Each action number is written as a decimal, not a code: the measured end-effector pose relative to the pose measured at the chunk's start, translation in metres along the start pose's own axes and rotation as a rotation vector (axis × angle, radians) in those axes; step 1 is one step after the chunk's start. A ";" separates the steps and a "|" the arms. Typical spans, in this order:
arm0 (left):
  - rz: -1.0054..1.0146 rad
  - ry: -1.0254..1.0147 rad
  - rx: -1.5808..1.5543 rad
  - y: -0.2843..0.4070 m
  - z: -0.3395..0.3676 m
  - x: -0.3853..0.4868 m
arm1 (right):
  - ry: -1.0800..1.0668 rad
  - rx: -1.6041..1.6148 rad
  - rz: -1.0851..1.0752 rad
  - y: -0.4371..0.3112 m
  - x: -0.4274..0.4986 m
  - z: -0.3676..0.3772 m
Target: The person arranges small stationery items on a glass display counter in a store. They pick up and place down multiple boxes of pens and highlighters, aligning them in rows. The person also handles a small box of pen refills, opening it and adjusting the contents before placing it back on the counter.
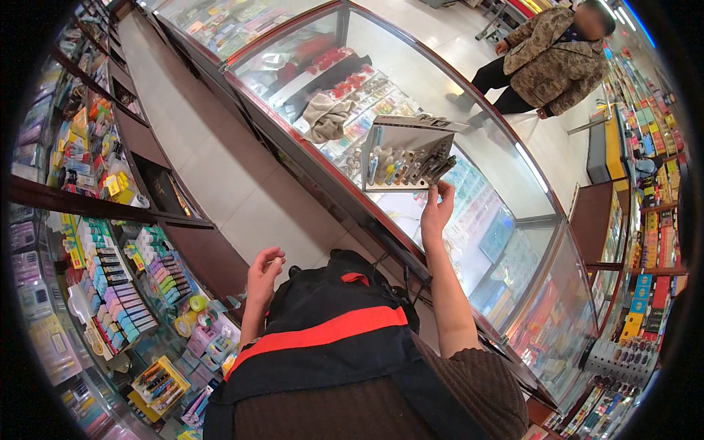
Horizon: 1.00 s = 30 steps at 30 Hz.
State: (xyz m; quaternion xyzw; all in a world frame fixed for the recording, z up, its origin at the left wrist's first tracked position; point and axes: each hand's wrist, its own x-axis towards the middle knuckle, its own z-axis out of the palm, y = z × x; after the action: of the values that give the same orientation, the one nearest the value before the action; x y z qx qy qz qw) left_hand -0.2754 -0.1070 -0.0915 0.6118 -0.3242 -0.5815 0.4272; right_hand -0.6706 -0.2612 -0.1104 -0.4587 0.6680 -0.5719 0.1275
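Observation:
My right hand [438,212] reaches over the glass display counter [410,234], its fingertips and thumb at the front right corner of a pen display box [379,187]. That box stands on the counter top with its lid raised. Several pens [399,165] stand upright in its holes, and dark ones [440,162] lean on the right side. My left hand [267,269] is raised over the aisle on the left, fingers loosely curled and apart, holding nothing. On the counter, left of the box, lies a crumpled grey-beige cloth [328,118].
Left of me, shelves hold rows of pastel markers [118,297], tape rolls [192,316] and a yellow box of pens [159,385]. A tiled aisle [242,181] runs between shelves and counter. A person in a camouflage jacket [555,60] stands beyond the counter. A grey rack [621,357] is at far right.

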 end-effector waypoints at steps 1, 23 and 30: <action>-0.020 -0.003 0.007 0.001 0.000 0.001 | 0.001 -0.005 0.015 0.001 0.000 0.000; 0.097 -0.241 0.157 0.022 0.071 0.051 | -0.266 0.127 0.049 -0.022 -0.003 -0.025; 0.199 -0.269 0.227 0.060 0.115 0.072 | -0.199 0.048 -0.331 -0.099 0.050 -0.049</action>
State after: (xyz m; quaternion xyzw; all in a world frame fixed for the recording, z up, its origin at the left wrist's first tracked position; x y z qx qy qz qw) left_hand -0.3745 -0.2135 -0.0643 0.5379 -0.5007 -0.5725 0.3636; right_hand -0.6852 -0.2600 0.0099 -0.6134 0.5537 -0.5528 0.1079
